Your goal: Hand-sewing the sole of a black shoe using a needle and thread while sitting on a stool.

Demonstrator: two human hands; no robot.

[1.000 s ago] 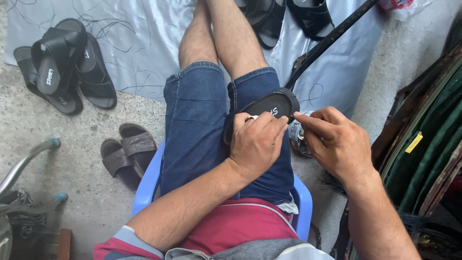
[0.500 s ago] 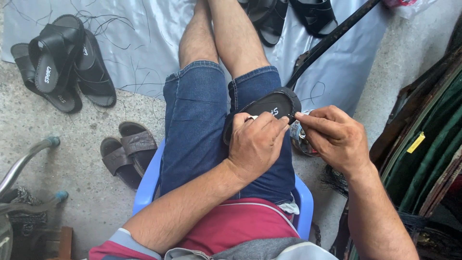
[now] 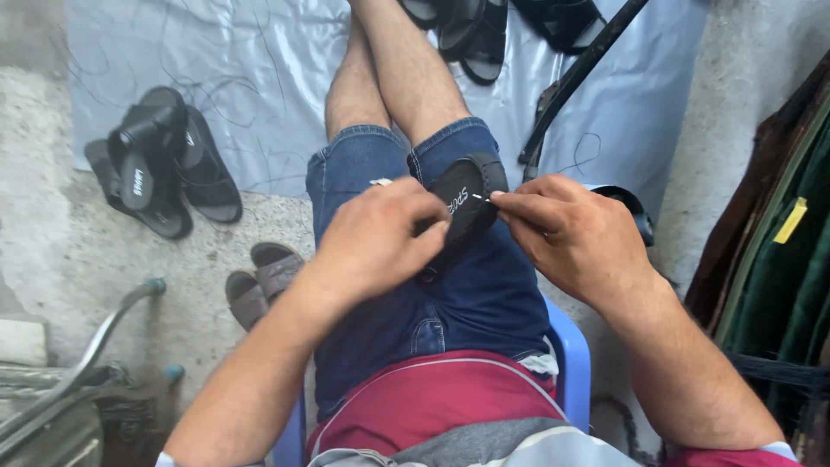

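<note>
Two grey sandals (image 3: 264, 281) beside chair (image 3: 571, 367)

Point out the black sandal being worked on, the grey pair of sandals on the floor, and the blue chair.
black sandal (image 3: 462, 195): head view, on its strap.
grey pair of sandals (image 3: 264, 281): head view, on the nearer sandal's strap.
blue chair (image 3: 572, 367): head view, on the seat's right edge.

Labels, three seen; no packages, signs or screens.

1. Yellow tag (image 3: 791, 220): small slanted rectangle, plain yellow, on the dark green and brown stack at the right edge.

2. White printed mark on the black sandal strap (image 3: 462, 199), lying on the thigh between the left hand (image 3: 376, 238) and right hand (image 3: 571, 233); short line of white lettering on black.

3. White printed mark on the strap of a black sandal in the pile (image 3: 138, 182) at upper left, on the floor.
</note>
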